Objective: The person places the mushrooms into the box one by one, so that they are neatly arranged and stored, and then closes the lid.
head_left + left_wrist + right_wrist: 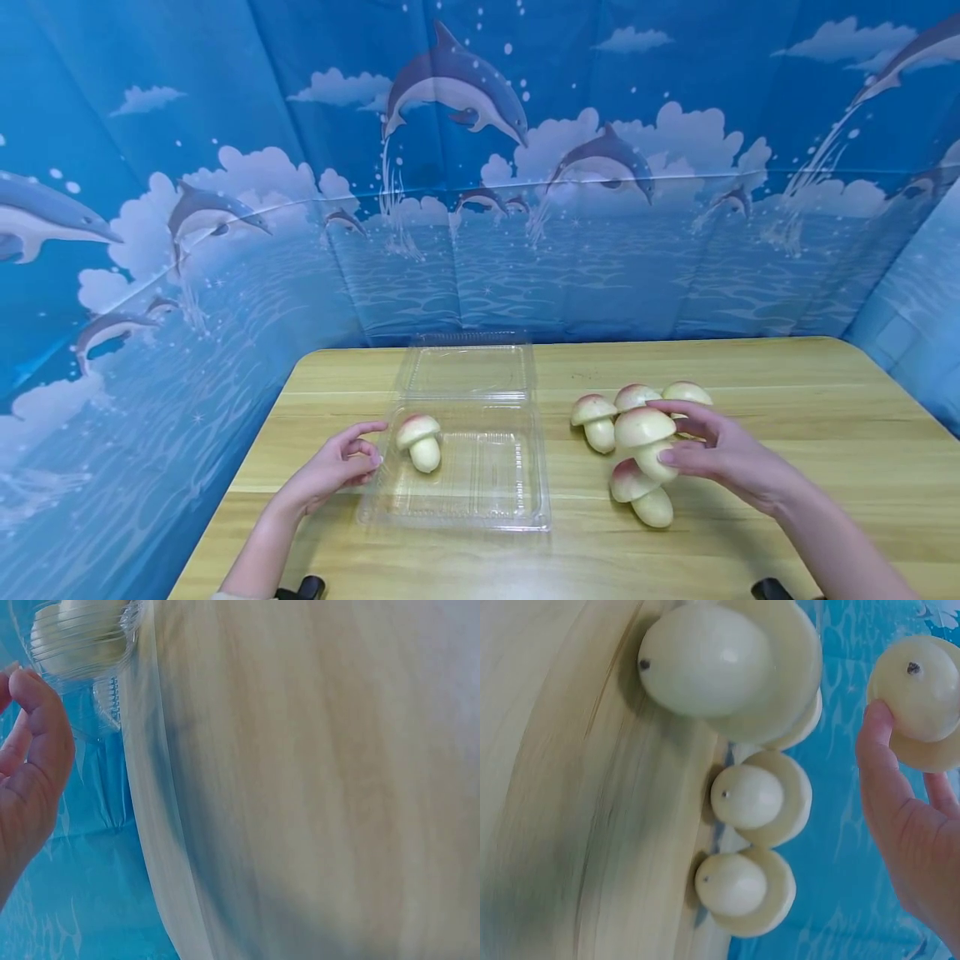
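Observation:
My right hand (727, 458) grips a toy mushroom (645, 427) by its pale stem, thumb in front and fingers behind. It has a cream cap tinged pink; a dark dot marks the stem's base in the right wrist view. Below it another toy mushroom (652, 507) lies on the table, with several more behind. An open clear plastic container (480, 527) sits left of them, holding one toy mushroom (425, 454) at its left side. At the container's left rim, my left hand (337, 467) pinches the edge between thumb and fingers; the contact is partly hard to see.
The wooden table (585, 558) has a rounded far edge against a blue dolphin curtain (525, 275). The container's hinged lid (468, 371) lies folded back toward that edge. Dark objects, partly cut off, show at the near edge below each forearm.

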Demonstrator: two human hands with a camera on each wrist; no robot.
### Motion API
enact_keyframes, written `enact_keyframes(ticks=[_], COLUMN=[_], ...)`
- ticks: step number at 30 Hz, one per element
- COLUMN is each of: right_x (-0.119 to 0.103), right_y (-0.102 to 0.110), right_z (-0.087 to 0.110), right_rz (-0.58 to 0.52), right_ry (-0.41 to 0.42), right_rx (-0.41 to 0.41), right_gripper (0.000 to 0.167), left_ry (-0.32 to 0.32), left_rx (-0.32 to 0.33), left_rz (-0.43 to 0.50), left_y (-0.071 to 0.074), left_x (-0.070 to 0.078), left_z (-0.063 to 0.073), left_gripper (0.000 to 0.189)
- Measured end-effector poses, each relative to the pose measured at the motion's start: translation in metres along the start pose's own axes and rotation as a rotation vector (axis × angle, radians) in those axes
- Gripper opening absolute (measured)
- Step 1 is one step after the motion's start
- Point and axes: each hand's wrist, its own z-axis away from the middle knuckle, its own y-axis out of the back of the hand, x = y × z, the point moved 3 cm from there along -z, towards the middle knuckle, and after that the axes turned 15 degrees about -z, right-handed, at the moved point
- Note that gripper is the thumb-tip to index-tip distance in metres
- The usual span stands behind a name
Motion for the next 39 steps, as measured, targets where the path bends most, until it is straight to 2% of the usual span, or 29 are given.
enact_keyframes(ticks=[5,10,13,21,39], right_x=[-0.001,-0.002,-0.001,0.001,0.012], right_y=[-0.012,-0.022,-0.028,-0.05,-0.081], right_z=[-0.007,-0.015,-0.02,-0.037,-0.06], right_rz=[0.005,-0.034,-0.06,-0.085,-0.106], right_ry=[0.024,0.058,0.05,0.035,0.026], right_rx=[-0.015,-0.086,-0.103,-0.127,-0.148], right_gripper=[0.055,0.056,0.056,0.065,0.066], left_ry=[0.0,-0.004,-0.005,0.004,0.002], left_rx=[0.003,0.005,0.005,0.013,0.016], left_rz=[0.004,0.008,0.008,0.007,-0.006], left_y=[0.0,0.0,0.0,0.0,0.0], left_x=[-0.001,-0.001,-0.001,-0.001,-0.001], left_z=[0.0,0.0,0.0,0.0,-0.001], left_gripper=[0.06,0.06,0.06,0.06,0.059])
